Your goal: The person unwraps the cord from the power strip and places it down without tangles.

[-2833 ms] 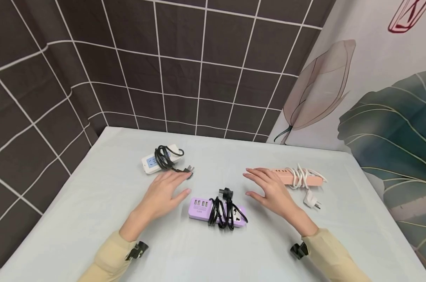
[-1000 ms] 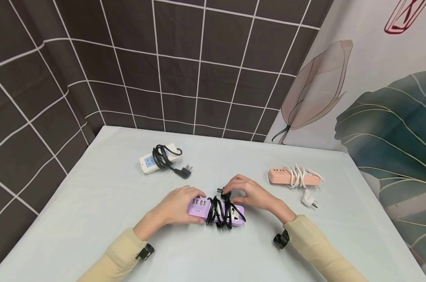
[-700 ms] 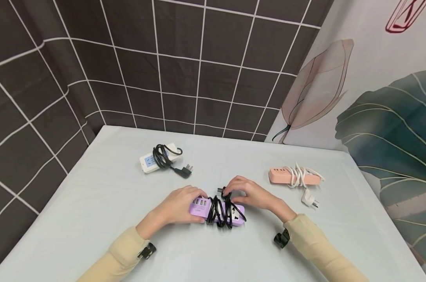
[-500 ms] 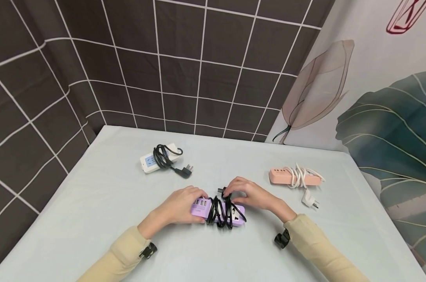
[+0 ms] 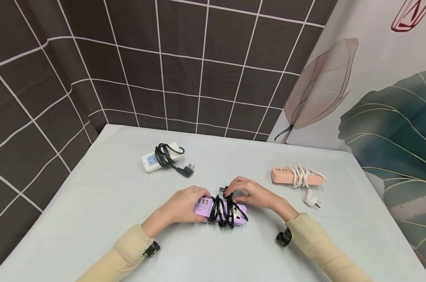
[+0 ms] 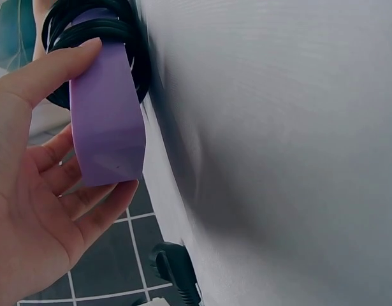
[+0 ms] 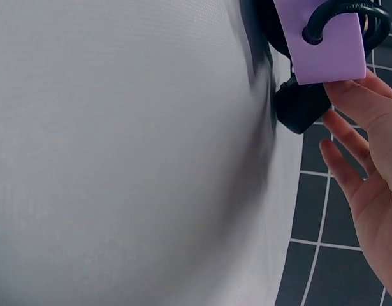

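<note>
A purple power strip (image 5: 203, 206) lies in the middle of the table, its black cord (image 5: 221, 211) wound around it. My left hand (image 5: 185, 204) grips its USB end, thumb on the near side and fingers on the far side; the left wrist view shows the thumb close to the cord coils. At the strip's far edge, my right hand (image 5: 251, 192) pinches the strip's black plug (image 5: 223, 190), index finger over it. In the right wrist view the thumb is partly hidden behind the strip's end, and the other fingers are loosely bent beside the plug (image 7: 302, 105).
A white power strip (image 5: 151, 161) with a coiled black cord and plug (image 5: 185, 170) lies at the back left. To the right is a pink power strip (image 5: 282, 175) wrapped in white cord, its white plug (image 5: 309, 198) toward the front. A dark grid-patterned curtain (image 5: 185, 70) hangs behind the table.
Both hands came inward from hovering apart: the left took hold of the purple strip, the right its plug. Over the last second the left hand shifted slightly right along the USB end.
</note>
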